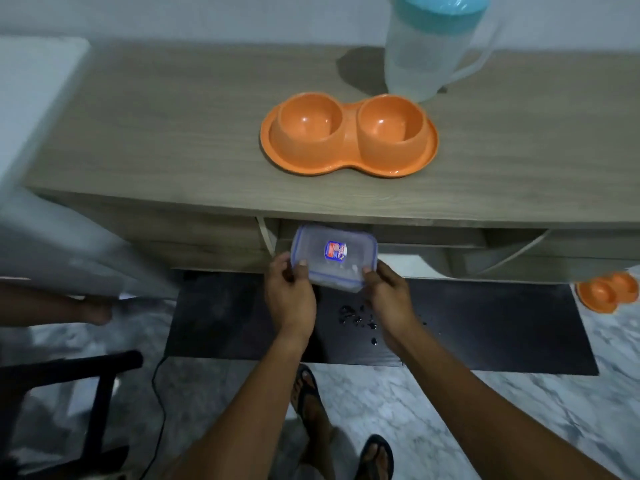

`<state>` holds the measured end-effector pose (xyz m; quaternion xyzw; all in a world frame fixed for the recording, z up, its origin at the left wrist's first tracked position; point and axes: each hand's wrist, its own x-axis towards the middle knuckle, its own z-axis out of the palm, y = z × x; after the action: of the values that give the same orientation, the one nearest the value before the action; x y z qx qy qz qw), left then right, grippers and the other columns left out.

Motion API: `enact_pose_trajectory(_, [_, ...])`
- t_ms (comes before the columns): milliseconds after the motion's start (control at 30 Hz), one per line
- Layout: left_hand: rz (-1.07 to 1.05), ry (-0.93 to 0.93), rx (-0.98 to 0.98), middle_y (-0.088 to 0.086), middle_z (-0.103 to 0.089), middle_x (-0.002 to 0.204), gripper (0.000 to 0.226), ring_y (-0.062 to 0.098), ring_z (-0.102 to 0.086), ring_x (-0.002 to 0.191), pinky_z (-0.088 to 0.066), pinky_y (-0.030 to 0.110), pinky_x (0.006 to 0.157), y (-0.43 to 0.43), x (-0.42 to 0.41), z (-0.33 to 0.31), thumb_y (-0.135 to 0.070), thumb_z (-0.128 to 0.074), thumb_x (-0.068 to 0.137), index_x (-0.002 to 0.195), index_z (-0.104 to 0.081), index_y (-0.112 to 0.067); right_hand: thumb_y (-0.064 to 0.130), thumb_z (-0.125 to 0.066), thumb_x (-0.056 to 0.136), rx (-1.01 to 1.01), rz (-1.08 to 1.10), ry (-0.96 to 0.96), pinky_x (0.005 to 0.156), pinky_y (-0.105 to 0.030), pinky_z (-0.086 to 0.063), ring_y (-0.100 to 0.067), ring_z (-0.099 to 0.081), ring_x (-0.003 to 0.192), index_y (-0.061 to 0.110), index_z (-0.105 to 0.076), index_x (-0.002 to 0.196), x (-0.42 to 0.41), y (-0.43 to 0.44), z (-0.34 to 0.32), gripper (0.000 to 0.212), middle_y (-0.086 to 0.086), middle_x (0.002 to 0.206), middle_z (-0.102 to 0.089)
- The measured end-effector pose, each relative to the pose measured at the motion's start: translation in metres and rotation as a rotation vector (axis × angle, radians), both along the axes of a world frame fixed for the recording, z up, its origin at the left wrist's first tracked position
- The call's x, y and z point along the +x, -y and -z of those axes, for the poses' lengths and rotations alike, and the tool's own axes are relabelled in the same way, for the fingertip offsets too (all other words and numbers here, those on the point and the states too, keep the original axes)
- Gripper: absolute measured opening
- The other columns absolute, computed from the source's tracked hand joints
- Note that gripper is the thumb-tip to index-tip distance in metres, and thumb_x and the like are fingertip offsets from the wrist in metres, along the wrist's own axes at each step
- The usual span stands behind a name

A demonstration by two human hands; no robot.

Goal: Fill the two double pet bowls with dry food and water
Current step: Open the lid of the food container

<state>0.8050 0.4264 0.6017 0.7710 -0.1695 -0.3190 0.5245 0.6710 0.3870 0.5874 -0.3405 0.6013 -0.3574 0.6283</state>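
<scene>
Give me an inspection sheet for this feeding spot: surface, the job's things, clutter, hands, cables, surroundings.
Surface: wood-grain cabinet top, holding one bowl and the pitcher.
Job's things: orange double bowl on the cabinet, both wells look empty; second double bowl on the floor at the right edge, contents unclear; teal-lidded pitcher upright behind the first bowl; clear container, lid on, held in front of the cabinet edge.
Clutter: dark specks scattered on the dark mat.
Hands: left hand and right hand each grip one end of the container, thumbs on its lid.
Cables: black cable on the floor at left; pale cords at the cabinet front.
Surroundings: marble floor, black frame at left.
</scene>
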Motion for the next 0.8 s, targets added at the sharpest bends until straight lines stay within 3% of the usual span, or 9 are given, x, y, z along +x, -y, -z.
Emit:
enact_pose_trajectory(67, [-0.017, -0.007, 0.060, -0.007, -0.062, 0.089, 0.020, 0.012, -0.060, 0.082, -0.042, 0.021, 0.066, -0.023, -0.012, -0.040, -0.032, -0.063, 0.092, 0.102, -0.054, -0.018, 0.011, -0.061, 0.099, 0.001, -0.024, -0.014, 0.060, -0.024, -0.046, -0.010, -0.060, 0.065, 0.008, -0.074, 0.110, -0.013, -0.023, -0.034, 0.017, -0.004, 0.086, -0.071])
enact_pose_trajectory(133, [-0.023, 0.006, 0.100, -0.008, -0.057, 0.081, 0.029, 0.008, -0.054, 0.072, -0.038, 0.024, 0.058, -0.036, -0.013, -0.076, -0.039, -0.064, 0.090, 0.098, -0.050, -0.014, 0.013, -0.063, 0.098, -0.032, -0.054, -0.031, 0.059, -0.025, -0.046, -0.010, -0.058, 0.062, 0.010, -0.076, 0.104, -0.022, -0.038, -0.073, 0.014, -0.001, 0.078, -0.070])
enact_pose_trajectory(267, [-0.056, 0.041, 0.010, -0.008, -0.060, 0.083, 0.033, 0.013, -0.056, 0.077, -0.044, 0.031, 0.070, -0.027, 0.016, -0.133, -0.045, -0.069, 0.085, 0.093, -0.056, -0.015, 0.019, -0.069, 0.094, -0.119, -0.116, -0.043, 0.071, -0.035, -0.051, -0.018, -0.064, 0.074, 0.017, -0.078, 0.095, -0.014, -0.030, -0.149, 0.009, 0.001, 0.085, -0.074])
enact_pose_trajectory(333, [-0.066, 0.065, -0.086, -0.006, -0.063, 0.080, 0.028, 0.015, -0.058, 0.075, -0.046, 0.030, 0.069, -0.011, 0.036, -0.160, -0.041, -0.072, 0.084, 0.086, -0.058, -0.016, 0.015, -0.067, 0.096, -0.177, -0.158, -0.048, 0.073, -0.034, -0.051, -0.015, -0.062, 0.074, 0.018, -0.076, 0.091, 0.001, -0.012, -0.183, 0.012, 0.002, 0.082, -0.073])
enact_pose_trajectory(433, [-0.019, 0.125, -0.142, -0.001, -0.065, 0.078, 0.029, 0.016, -0.059, 0.073, -0.045, 0.027, 0.068, 0.022, 0.080, -0.195, -0.037, -0.075, 0.083, 0.085, -0.064, -0.010, 0.014, -0.065, 0.097, -0.204, -0.171, -0.022, 0.071, -0.032, -0.053, -0.017, -0.061, 0.073, 0.006, -0.076, 0.094, 0.033, 0.025, -0.218, 0.014, -0.004, 0.080, -0.070])
enact_pose_trajectory(500, [0.052, 0.098, -0.133, 0.001, -0.066, 0.079, 0.032, 0.016, -0.058, 0.070, -0.046, 0.029, 0.069, 0.048, 0.120, -0.210, -0.041, -0.076, 0.081, 0.087, -0.067, -0.011, 0.014, -0.068, 0.095, -0.200, -0.178, -0.013, 0.067, -0.030, -0.054, -0.021, -0.060, 0.074, 0.002, -0.075, 0.091, 0.059, 0.054, -0.231, 0.015, -0.011, 0.082, -0.067])
enact_pose_trajectory(600, [0.184, -0.030, -0.100, 0.006, -0.064, 0.078, 0.030, 0.019, -0.054, 0.061, -0.046, 0.029, 0.059, 0.091, 0.194, -0.218, -0.043, -0.077, 0.080, 0.084, -0.064, -0.016, 0.010, -0.074, 0.088, -0.128, -0.183, 0.023, 0.064, -0.032, -0.053, -0.026, -0.059, 0.068, 0.003, -0.072, 0.087, 0.114, 0.102, -0.240, 0.008, -0.015, 0.080, -0.066])
enact_pose_trajectory(800, [0.359, -0.142, 0.008, 0.012, -0.064, 0.082, 0.018, 0.023, -0.054, 0.069, -0.046, 0.032, 0.064, 0.165, 0.294, -0.203, -0.033, -0.070, 0.089, 0.085, -0.060, -0.018, 0.005, -0.075, 0.088, 0.063, -0.272, -0.028, 0.054, -0.026, -0.052, -0.017, -0.058, 0.062, 0.005, -0.067, 0.087, 0.203, 0.189, -0.231, 0.009, -0.010, 0.078, -0.065])
